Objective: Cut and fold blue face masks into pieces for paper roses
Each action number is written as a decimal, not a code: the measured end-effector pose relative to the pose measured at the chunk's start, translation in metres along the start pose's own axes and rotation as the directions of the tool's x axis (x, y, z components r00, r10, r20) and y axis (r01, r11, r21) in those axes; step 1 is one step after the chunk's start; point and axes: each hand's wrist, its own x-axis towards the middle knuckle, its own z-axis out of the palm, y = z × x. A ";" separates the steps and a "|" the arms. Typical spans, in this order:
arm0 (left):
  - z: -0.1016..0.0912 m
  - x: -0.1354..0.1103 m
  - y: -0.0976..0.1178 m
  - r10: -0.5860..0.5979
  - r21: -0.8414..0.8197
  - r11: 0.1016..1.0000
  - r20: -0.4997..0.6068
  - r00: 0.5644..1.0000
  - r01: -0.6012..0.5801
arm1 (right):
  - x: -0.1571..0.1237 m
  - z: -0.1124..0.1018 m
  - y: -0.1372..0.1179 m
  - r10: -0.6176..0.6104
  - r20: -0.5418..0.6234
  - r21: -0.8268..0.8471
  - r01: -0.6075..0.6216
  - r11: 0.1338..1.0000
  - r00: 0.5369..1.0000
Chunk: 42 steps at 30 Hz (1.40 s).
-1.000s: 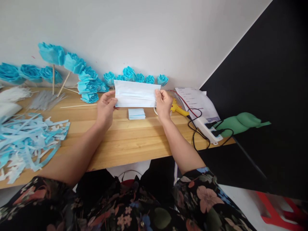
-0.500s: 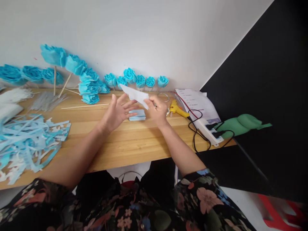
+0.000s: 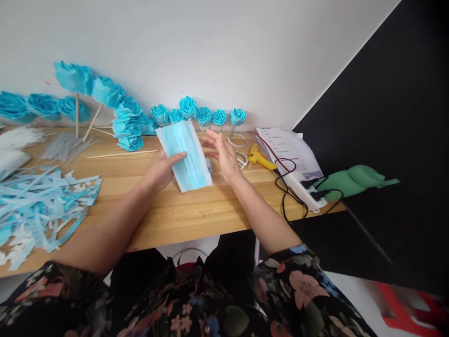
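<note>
My left hand [image 3: 162, 169] holds a light blue pleated mask sheet [image 3: 184, 156] by its left edge, thumb across its face, above the wooden table [image 3: 182, 210]. The sheet stands tilted, blue side toward me. My right hand [image 3: 221, 153] hovers just right of the sheet with fingers spread and nothing in it. A small stack of folded blue pieces lies behind the sheet, mostly hidden.
Blue paper roses [image 3: 196, 116] line the wall; larger ones on sticks [image 3: 87, 86] stand at left. A heap of cut blue strips [image 3: 42, 206] covers the left. A yellow glue gun [image 3: 259, 158], tape rings [image 3: 237, 139], papers [image 3: 286, 147] and a power strip [image 3: 305, 187] with cables lie right.
The sheet passed from both hands to the right hand, then to the left. It turned from white side to blue side. My right hand let go and opened.
</note>
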 end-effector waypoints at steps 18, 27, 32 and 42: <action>-0.007 0.004 -0.009 -0.008 0.116 0.993 -0.026 1.000 0.011 | 0.004 0.001 0.000 0.224 -0.022 0.168 -0.217 0.962 0.974; -0.010 0.007 -0.008 0.046 0.078 0.996 -0.112 0.993 -0.037 | 0.007 -0.003 0.003 0.199 -0.072 0.157 -0.186 0.970 0.977; -0.005 0.004 -0.003 0.013 0.028 1.000 -0.130 0.991 -0.009 | 0.004 -0.003 0.002 0.229 0.066 0.171 -0.237 0.956 0.971; -0.001 0.002 -0.001 0.062 -0.047 0.997 -0.060 0.996 -0.065 | 0.000 0.000 0.007 0.237 0.206 -0.045 -0.232 0.972 0.950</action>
